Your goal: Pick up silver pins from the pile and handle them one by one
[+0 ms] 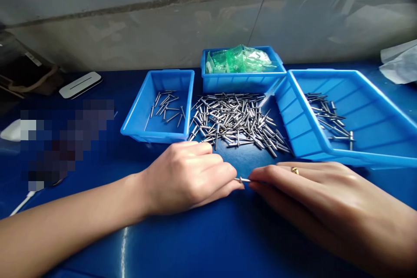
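A metal blind rivet (242,180) bridges the small gap between my two hands, its flange showing in the middle. One end is pinched by my left hand (195,176), whose fingers are curled in. The other end sits between the thumb and forefinger of my right hand (312,195), which wears a gold ring (295,170). Just beyond my hands lies a loose pile of similar rivets (237,119) on the blue table (208,243). My fingertips hide both ends of the held rivet.
Left of the pile, a small blue bin (137,113) holds several rivets. A larger blue bin (374,113) on the right holds more. Behind, another blue bin (241,82) contains green plastic bags (241,58). A white device (81,85) lies far left, before the wall (137,39).
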Demonstrator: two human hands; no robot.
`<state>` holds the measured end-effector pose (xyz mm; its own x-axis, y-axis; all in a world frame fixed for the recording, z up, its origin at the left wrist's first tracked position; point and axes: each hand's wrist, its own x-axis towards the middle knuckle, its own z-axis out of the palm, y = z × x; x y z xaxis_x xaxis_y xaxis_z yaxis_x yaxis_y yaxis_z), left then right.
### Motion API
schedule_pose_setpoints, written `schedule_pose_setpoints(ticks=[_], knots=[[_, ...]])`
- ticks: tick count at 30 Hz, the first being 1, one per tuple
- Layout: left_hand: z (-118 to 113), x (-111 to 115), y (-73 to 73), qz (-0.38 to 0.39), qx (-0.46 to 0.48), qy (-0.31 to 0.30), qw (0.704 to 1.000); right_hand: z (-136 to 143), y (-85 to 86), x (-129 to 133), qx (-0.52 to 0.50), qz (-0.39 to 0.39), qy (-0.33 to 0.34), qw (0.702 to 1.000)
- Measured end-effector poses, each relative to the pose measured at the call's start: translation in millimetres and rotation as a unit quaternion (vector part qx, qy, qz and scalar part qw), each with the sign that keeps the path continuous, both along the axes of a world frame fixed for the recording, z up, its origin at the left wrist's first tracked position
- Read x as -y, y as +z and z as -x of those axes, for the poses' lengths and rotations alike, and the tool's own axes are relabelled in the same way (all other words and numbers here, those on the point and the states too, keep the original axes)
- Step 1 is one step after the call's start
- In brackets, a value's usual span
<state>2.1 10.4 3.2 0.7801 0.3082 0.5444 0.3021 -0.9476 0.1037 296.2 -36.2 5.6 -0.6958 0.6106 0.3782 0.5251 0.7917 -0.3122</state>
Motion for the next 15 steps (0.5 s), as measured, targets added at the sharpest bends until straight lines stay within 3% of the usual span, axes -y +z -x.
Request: schedule_pose_setpoints(ticks=[7,15], knots=[[0.1,1.8,-2.8,-0.001,0.005,0.012,1.0,-3.2,-0.3,-4.9,-0.001,-0.009,-0.032,0.999],[0.2,2.5,-1.8,-0.003,-0.01,0.017,1.0,-4.1,2.3,-2.9,-0.001,-0.033,-0.024,0.999]])
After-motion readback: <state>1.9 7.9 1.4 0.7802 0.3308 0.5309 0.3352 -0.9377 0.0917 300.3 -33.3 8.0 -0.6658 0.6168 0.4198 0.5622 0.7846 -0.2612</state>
